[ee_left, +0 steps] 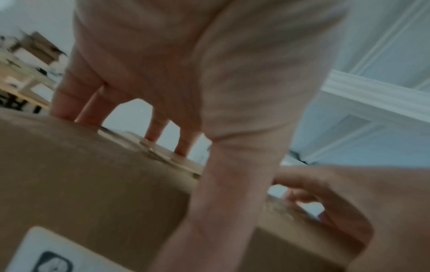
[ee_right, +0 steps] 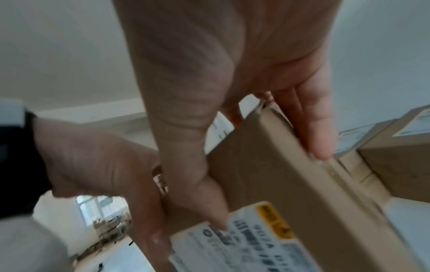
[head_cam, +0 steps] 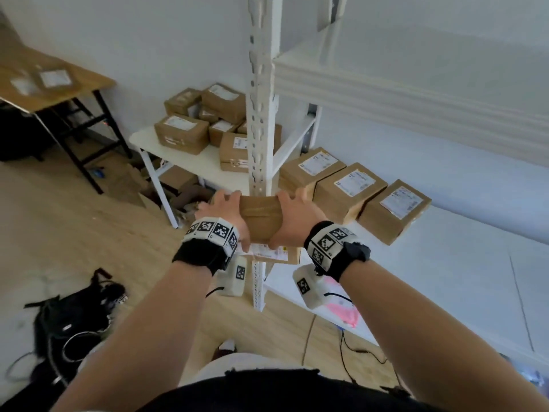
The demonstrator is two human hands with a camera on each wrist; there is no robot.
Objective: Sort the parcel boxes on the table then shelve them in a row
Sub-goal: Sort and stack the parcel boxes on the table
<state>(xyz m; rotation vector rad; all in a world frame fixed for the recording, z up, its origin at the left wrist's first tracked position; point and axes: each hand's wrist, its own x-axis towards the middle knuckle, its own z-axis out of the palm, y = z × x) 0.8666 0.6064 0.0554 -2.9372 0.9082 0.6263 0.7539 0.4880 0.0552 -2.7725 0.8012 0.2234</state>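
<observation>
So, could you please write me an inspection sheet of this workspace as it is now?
Surface: white metal shelf board, three brown cardboard parcel boxes with white labels in a row on it.
Job's things: brown cardboard parcel box held by both hands in front of the white shelf upright; more boxes on the small white table.
Clutter: cardboard scraps under that table; black bag on the floor.
Grips: left hand and right hand grip opposite sides of the box.
Cables: black cable on the floor.
Surroundings: wooden table, white wall.
</observation>
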